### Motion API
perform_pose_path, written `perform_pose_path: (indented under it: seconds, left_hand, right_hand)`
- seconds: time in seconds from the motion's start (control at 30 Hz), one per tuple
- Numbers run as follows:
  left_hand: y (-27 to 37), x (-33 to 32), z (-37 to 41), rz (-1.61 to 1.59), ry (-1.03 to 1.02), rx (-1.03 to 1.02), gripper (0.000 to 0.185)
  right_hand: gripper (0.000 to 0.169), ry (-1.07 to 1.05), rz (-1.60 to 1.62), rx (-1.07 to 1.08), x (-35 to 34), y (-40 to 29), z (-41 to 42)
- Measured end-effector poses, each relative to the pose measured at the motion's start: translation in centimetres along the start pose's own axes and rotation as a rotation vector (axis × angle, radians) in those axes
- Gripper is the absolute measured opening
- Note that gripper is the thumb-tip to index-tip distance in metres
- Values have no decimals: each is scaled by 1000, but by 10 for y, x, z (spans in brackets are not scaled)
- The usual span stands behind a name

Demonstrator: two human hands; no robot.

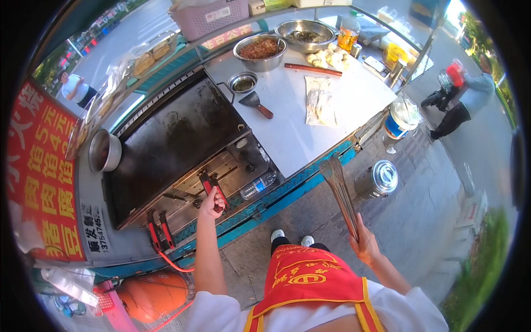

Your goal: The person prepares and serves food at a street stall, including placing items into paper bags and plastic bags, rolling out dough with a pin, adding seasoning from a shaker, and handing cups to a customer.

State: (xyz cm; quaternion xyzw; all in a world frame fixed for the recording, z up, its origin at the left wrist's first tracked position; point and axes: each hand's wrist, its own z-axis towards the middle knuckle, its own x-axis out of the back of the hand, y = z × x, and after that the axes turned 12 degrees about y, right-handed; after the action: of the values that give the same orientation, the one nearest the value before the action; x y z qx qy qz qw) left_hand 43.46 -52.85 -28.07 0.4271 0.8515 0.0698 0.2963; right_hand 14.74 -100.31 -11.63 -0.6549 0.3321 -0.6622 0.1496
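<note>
My left hand (pixel 214 202) is closed on one of two red-handled levers (pixel 208 187) at the front of the griddle. A second pair of red handles (pixel 159 230) sits further left. My right hand (pixel 364 240) grips long metal tongs (pixel 341 191), their far ends pointing away from me above the pavement. The dark flat griddle (pixel 174 133) bears no food. On the metal worktop (pixel 282 141) lie a scraper (pixel 256 104) with a wooden handle, a rolling pin (pixel 313 69) and a plastic bag (pixel 319 101). Behind them stand a bowl of reddish filling (pixel 260 52) and a bowl of dark filling (pixel 306 35).
A lidded metal pot (pixel 377 180) and a white bucket (pixel 399 120) stand right of the cart. An orange gas cylinder (pixel 153 295) is at lower left. A metal pot (pixel 105 150) sits at the griddle's left end. One person (pixel 76 89) stands beyond; another (pixel 468 95) is beside a bike.
</note>
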Motion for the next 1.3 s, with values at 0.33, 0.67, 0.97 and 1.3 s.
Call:
perform_pose_path:
  seconds: [0.33,0.67,0.97,1.3]
  left_hand:
    - [-8,-17,-52,806,546,-990,44]
    - [-76,-151,-91,765,-76,-1015,41]
    - [-94,-327,-16,649,-119,-644,41]
    - [-67,-557,239,540,59,-890,43]
  right_hand:
    - [80,122,-312,12,-154,-85,218]
    - [76,306,-373,46,-192,-94,317]
    - [57,427,13,-99,-47,27,375]
    - [48,600,-95,262,-4,106,662]
